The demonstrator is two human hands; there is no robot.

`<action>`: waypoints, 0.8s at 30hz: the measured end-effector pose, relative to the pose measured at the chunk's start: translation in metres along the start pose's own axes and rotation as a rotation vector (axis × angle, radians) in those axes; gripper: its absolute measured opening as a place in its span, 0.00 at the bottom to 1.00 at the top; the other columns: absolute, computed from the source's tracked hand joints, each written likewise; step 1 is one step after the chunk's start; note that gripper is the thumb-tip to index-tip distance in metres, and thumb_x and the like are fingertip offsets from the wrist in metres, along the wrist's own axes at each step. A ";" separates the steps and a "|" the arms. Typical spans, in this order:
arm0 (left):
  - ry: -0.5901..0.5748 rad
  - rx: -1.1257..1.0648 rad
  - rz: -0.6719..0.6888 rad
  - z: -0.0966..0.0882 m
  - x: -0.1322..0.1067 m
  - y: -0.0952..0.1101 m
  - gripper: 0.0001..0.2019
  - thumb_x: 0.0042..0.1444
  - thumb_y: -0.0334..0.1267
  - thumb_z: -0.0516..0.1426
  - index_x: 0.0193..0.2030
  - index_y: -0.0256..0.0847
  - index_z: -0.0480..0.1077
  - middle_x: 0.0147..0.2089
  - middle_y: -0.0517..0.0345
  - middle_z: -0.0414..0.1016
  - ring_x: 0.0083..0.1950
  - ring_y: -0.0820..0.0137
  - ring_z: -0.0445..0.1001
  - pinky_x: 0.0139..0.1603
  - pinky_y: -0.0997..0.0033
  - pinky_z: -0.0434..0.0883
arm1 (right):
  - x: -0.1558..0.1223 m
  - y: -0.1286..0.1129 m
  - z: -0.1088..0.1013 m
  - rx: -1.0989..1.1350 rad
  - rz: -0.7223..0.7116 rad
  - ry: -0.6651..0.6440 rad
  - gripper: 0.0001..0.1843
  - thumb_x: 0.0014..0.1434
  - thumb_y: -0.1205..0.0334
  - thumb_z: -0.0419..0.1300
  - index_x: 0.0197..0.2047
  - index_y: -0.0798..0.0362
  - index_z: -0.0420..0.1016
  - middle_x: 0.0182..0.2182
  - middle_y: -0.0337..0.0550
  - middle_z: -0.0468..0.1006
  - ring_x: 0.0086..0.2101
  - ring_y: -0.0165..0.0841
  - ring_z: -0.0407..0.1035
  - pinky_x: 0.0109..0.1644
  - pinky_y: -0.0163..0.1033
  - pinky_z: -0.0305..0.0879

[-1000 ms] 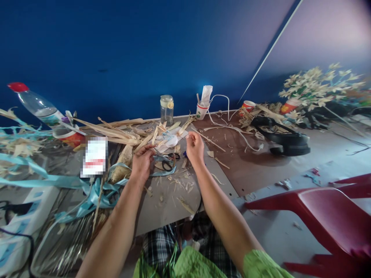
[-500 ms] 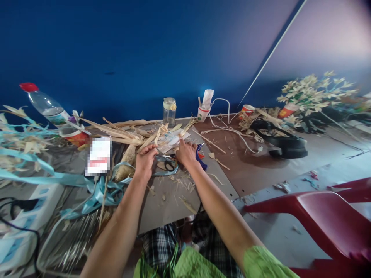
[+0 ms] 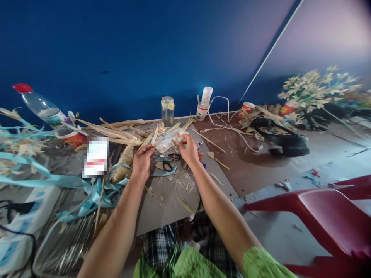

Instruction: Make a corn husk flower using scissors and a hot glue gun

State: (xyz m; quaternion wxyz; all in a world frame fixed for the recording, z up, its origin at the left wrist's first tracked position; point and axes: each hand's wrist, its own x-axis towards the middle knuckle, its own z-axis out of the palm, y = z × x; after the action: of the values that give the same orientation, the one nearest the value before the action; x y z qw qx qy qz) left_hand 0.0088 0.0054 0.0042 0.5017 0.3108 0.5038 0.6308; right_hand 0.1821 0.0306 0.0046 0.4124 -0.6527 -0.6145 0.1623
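My left hand (image 3: 143, 161) is curled, its fingertips pinching a pale dry husk strip (image 3: 153, 141) over the board. My right hand (image 3: 188, 148) is closed in a pinch on another piece of husk (image 3: 176, 140) just to the right. Both hands hover above black-handled scissors (image 3: 168, 162) lying on a light blue ribbon (image 3: 95, 192). A heap of dry corn husks (image 3: 116, 133) lies behind and to the left of my hands. A dried corn cob (image 3: 124, 162) rests beside my left wrist.
A glass jar (image 3: 167, 110), paper cups (image 3: 202, 110), a white cable (image 3: 232, 129) and a tilted plastic bottle (image 3: 43, 108) stand along the blue wall. Husk flowers (image 3: 315, 87) and a black object (image 3: 282, 137) lie right. A red plastic chair (image 3: 324, 216) stands near right. A white power strip (image 3: 20, 216) sits at left.
My right hand dropped to the husk pile half a second ago, then lifted slightly, pinching a husk piece. My left hand stayed almost still, still pinching.
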 end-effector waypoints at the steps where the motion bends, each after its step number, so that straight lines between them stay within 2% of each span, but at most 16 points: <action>1: 0.002 -0.001 0.000 0.000 0.000 0.000 0.13 0.32 0.32 0.61 0.31 0.36 0.74 0.21 0.62 0.69 0.20 0.80 0.59 0.19 0.78 0.50 | 0.000 0.001 0.000 -0.010 -0.008 0.006 0.17 0.54 0.66 0.55 0.49 0.53 0.67 0.34 0.40 0.79 0.42 0.35 0.69 0.53 0.44 0.50; 9: 0.030 -0.040 0.006 0.001 -0.002 0.007 0.13 0.31 0.31 0.61 0.29 0.34 0.73 0.22 0.61 0.69 0.21 0.80 0.61 0.19 0.80 0.51 | 0.000 0.005 -0.003 -0.140 -0.035 0.116 0.11 0.57 0.62 0.55 0.43 0.51 0.73 0.34 0.43 0.78 0.43 0.39 0.65 0.51 0.46 0.49; 13: 0.048 -0.065 0.002 0.002 -0.004 0.012 0.12 0.30 0.31 0.62 0.28 0.34 0.73 0.23 0.60 0.69 0.22 0.79 0.61 0.19 0.80 0.50 | -0.004 0.002 -0.008 -0.187 -0.055 0.212 0.11 0.58 0.59 0.55 0.43 0.50 0.73 0.41 0.46 0.75 0.46 0.43 0.61 0.51 0.48 0.48; 15: 0.045 -0.070 -0.006 0.002 -0.004 0.013 0.13 0.30 0.30 0.62 0.29 0.34 0.73 0.22 0.61 0.68 0.22 0.80 0.61 0.19 0.80 0.51 | -0.005 0.001 -0.010 -0.175 -0.069 0.255 0.12 0.58 0.59 0.54 0.44 0.50 0.72 0.44 0.47 0.73 0.47 0.43 0.59 0.52 0.48 0.48; 19: 0.021 -0.073 -0.013 0.002 -0.005 0.014 0.13 0.31 0.30 0.61 0.30 0.34 0.73 0.22 0.62 0.67 0.22 0.81 0.60 0.19 0.81 0.51 | -0.006 -0.002 -0.012 -0.110 -0.078 0.291 0.13 0.58 0.61 0.51 0.46 0.51 0.69 0.42 0.47 0.71 0.46 0.40 0.60 0.53 0.47 0.49; 24: 0.002 -0.082 -0.017 0.003 -0.007 0.013 0.12 0.31 0.29 0.61 0.29 0.34 0.73 0.21 0.62 0.68 0.22 0.81 0.61 0.19 0.81 0.52 | -0.003 -0.003 -0.021 0.005 -0.069 0.293 0.14 0.57 0.61 0.51 0.47 0.54 0.66 0.40 0.48 0.70 0.41 0.37 0.64 0.50 0.44 0.56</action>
State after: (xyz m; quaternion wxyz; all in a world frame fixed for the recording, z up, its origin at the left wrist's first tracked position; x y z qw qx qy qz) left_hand 0.0096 -0.0001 0.0185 0.5190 0.2849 0.4804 0.6470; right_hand 0.1947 0.0202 0.0190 0.5048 -0.6468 -0.5693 0.0526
